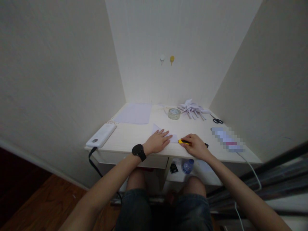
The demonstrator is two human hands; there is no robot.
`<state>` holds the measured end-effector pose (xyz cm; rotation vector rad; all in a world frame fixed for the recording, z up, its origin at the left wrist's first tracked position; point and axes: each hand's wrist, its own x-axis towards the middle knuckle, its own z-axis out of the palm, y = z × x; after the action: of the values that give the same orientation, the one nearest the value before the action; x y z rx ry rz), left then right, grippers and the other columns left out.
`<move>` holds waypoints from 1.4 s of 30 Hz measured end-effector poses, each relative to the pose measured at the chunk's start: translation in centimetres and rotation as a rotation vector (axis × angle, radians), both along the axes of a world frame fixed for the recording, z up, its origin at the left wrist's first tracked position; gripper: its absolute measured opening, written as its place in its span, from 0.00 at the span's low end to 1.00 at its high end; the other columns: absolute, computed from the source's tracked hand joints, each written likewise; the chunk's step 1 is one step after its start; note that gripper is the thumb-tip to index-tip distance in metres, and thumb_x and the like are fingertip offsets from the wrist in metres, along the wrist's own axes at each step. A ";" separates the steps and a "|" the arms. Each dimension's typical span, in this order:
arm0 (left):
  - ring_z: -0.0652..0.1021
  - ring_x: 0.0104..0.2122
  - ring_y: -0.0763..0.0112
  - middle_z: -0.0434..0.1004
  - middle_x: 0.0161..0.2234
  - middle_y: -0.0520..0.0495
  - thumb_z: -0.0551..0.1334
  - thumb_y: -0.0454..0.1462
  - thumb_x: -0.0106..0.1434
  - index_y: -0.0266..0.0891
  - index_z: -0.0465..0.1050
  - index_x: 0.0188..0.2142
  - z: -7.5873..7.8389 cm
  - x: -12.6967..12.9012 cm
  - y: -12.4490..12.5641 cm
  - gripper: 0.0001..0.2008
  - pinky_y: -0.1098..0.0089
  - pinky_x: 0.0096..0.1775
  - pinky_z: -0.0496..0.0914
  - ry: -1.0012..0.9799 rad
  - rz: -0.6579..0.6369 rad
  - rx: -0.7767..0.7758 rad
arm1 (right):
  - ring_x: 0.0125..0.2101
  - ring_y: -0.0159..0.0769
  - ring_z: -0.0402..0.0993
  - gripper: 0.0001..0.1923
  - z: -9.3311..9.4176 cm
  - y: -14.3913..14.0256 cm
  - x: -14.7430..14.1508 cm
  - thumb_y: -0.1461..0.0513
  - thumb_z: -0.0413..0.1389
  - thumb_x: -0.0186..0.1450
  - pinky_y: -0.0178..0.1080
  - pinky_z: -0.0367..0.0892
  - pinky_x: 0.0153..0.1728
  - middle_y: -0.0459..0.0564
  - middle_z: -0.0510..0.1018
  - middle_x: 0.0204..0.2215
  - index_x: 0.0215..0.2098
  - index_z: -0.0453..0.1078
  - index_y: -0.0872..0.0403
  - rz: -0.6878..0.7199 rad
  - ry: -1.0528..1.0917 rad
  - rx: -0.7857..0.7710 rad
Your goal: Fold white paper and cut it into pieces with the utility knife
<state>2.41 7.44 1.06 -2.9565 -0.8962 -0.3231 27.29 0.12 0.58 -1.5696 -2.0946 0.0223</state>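
Fingers spread, my left hand (158,141) lies flat on a folded piece of white paper (174,138) near the desk's front edge. Part of the paper is hidden under that hand, and a pointed corner shows beyond it. My right hand (196,146) is closed around a yellow and black utility knife (184,141). The knife's front end points left, at the right end of the paper. Whether its blade touches the paper is too small to tell.
On the white desk (134,134) are a white power bank (101,135), paper sheets (136,113), a tape roll (174,113), several paper pinwheels (193,109), black scissors (218,121) and a blurred-out device (226,139) with a cable. A bottle (188,166) sits on the shelf below.
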 end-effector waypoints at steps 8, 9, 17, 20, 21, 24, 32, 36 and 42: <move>0.58 0.68 0.51 0.57 0.69 0.41 0.43 0.44 0.75 0.43 0.59 0.67 0.2 0.0 -0.6 0.25 0.46 0.64 0.55 0.018 0.022 0.008 | 0.41 0.44 0.73 0.12 -0.2 0.2 -0.6 0.58 0.57 0.67 0.43 0.67 0.45 0.54 0.80 0.38 0.43 0.80 0.52 0.036 -0.006 0.045; 0.58 0.68 0.51 0.57 0.69 0.41 0.43 0.44 0.75 0.43 0.58 0.68 0.2 0.0 -0.7 0.25 0.45 0.64 0.54 0.018 0.027 0.006 | 0.40 0.44 0.73 0.12 -0.2 0.2 -0.6 0.58 0.56 0.67 0.43 0.67 0.44 0.54 0.80 0.38 0.43 0.80 0.52 0.038 -0.006 0.047; 0.55 0.69 0.48 0.53 0.70 0.40 0.43 0.43 0.75 0.41 0.56 0.69 0.3 -0.2 -1.1 0.26 0.44 0.65 0.52 0.017 0.053 0.026 | 0.40 0.43 0.73 0.12 -0.8 0.3 -0.4 0.59 0.56 0.67 0.43 0.68 0.44 0.54 0.79 0.38 0.44 0.81 0.52 0.037 0.009 0.059; 0.55 0.69 0.48 0.52 0.70 0.37 0.43 0.43 0.75 0.37 0.54 0.69 0.0 -0.4 -1.2 0.27 0.44 0.65 0.53 -0.041 0.135 0.045 | 0.40 0.43 0.73 0.12 -0.7 0.3 -0.5 0.58 0.56 0.67 0.43 0.68 0.43 0.53 0.79 0.37 0.42 0.81 0.50 0.025 -0.015 0.066; 0.55 0.69 0.48 0.52 0.70 0.37 0.43 0.43 0.74 0.37 0.54 0.69 -0.2 -0.4 -1.3 0.27 0.44 0.65 0.53 -0.059 0.167 0.046 | 0.39 0.43 0.73 0.12 -0.7 0.3 -0.5 0.58 0.56 0.67 0.43 0.68 0.43 0.53 0.79 0.37 0.41 0.82 0.49 0.021 -0.024 0.066; 0.56 0.69 0.46 0.54 0.70 0.38 0.43 0.44 0.74 0.39 0.56 0.68 -0.6 -0.4 -1.3 0.27 0.42 0.65 0.53 -0.072 0.220 0.032 | 0.39 0.43 0.73 0.11 -0.6 0.4 -0.5 0.59 0.57 0.67 0.43 0.68 0.43 0.53 0.79 0.37 0.41 0.82 0.49 0.025 -0.035 0.063; 0.55 0.69 0.45 0.53 0.70 0.39 0.43 0.44 0.74 0.39 0.56 0.68 -0.3 -0.1 -1.2 0.28 0.41 0.65 0.52 -0.015 0.239 -0.039 | 0.41 0.43 0.73 0.11 -0.7 0.8 -0.2 0.60 0.57 0.67 0.43 0.68 0.44 0.53 0.80 0.38 0.43 0.81 0.50 0.094 -0.021 0.058; 0.55 0.69 0.45 0.54 0.70 0.39 0.43 0.43 0.73 0.38 0.57 0.68 -0.2 -0.1 -1.3 0.27 0.40 0.65 0.51 -0.023 0.235 -0.030 | 0.42 0.43 0.73 0.11 -0.6 0.9 0.0 0.62 0.57 0.67 0.44 0.68 0.45 0.53 0.80 0.39 0.44 0.81 0.49 0.112 -0.008 0.045; 0.55 0.69 0.44 0.54 0.70 0.39 0.43 0.42 0.73 0.38 0.57 0.68 -0.3 -0.2 -1.3 0.27 0.40 0.65 0.52 -0.016 0.226 -0.012 | 0.42 0.43 0.73 0.11 -0.4 1.5 0.6 0.61 0.58 0.66 0.44 0.68 0.45 0.52 0.80 0.39 0.44 0.81 0.47 0.134 -0.004 0.010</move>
<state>2.26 6.15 0.73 -2.8280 -1.2227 -0.3316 27.86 1.60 0.22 -1.4218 -2.1966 0.0560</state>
